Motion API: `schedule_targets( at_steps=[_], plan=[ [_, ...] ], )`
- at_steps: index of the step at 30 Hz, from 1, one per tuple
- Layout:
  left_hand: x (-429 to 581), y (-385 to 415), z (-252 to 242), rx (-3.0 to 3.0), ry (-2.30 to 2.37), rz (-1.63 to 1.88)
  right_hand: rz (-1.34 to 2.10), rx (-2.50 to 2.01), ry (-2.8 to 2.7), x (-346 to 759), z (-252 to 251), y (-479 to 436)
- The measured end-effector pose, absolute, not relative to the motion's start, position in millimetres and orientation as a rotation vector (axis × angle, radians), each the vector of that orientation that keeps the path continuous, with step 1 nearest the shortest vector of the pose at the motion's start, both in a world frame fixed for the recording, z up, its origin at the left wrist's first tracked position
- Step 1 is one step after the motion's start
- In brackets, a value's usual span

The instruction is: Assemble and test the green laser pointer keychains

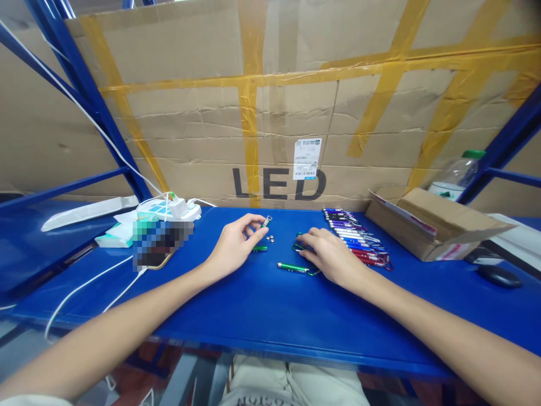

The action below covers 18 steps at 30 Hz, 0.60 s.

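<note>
My left hand [236, 242] pinches a small silver-and-green flashlight part [266, 221] with a wire loop at its tip, between thumb and forefinger. Just under those fingers lies a short green tube [260, 248], partly hidden by the hand. Several tiny silver button cells [270, 239] sit on the table to its right. My right hand [332, 254] is curled with its fingertips on a green carabiner clip [297, 247], most of which the fingers cover. Nearer to me rests a green pen-shaped flashlight [292, 268], a green clip at its right end beneath the right hand.
A row of several coloured flashlights [353, 234] with clips lies beyond my right hand. Farther right are an open cardboard box [439, 223], a bottle [456, 175] and a black mouse [499, 276]. A phone [163, 256], cables and a power strip [192, 212] occupy the left.
</note>
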<state>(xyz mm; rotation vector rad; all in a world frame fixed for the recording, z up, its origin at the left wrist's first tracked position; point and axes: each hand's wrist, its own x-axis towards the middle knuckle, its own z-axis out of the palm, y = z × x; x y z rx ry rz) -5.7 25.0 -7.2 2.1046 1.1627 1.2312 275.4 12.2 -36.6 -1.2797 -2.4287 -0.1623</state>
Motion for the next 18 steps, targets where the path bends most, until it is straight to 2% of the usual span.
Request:
schedule_targets(
  at_steps=[18],
  plan=[
    [-5.0,28.2,-12.7,2.017,1.074,1.153,0.009,-1.307,-2.423,272.9,-32.3,10.3]
  ],
)
